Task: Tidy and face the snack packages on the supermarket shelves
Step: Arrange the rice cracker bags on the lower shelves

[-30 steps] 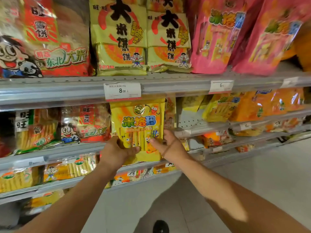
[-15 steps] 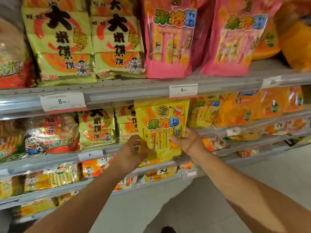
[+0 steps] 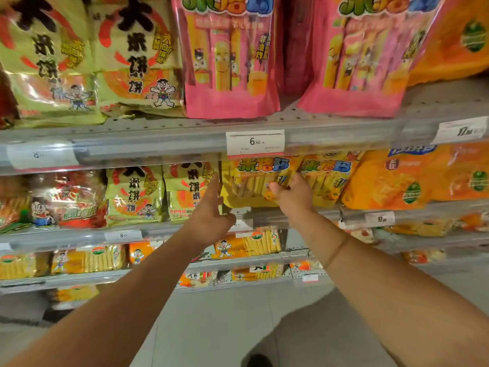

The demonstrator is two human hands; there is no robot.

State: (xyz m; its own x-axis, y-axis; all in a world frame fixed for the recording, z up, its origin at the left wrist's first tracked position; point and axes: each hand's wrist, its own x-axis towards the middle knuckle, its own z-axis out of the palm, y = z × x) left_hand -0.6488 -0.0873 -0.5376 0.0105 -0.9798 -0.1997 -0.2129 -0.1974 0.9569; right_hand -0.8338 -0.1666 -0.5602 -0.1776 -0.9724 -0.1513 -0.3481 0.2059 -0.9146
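Yellow plastic rice-stick snack bag [image 3: 247, 185] pushed back onto shelf from in front; right hand [image 3: 292, 194] still grips its right edge, left hand [image 3: 211, 218] released, fingers straightened beside it.

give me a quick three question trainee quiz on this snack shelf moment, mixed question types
1. True or false: the right hand grips the yellow plastic stick-snack bag on the second shelf.
2. Multiple choice: which packages stand directly above that bag, on the top shelf? A) pink stick-snack bags B) blue tins C) green bottles
3. Fill in: the left hand, fingers straight, lies between the yellow bag and the pale green rice-cracker bag to its ____.

Key: 1 true; 2 A; 3 left
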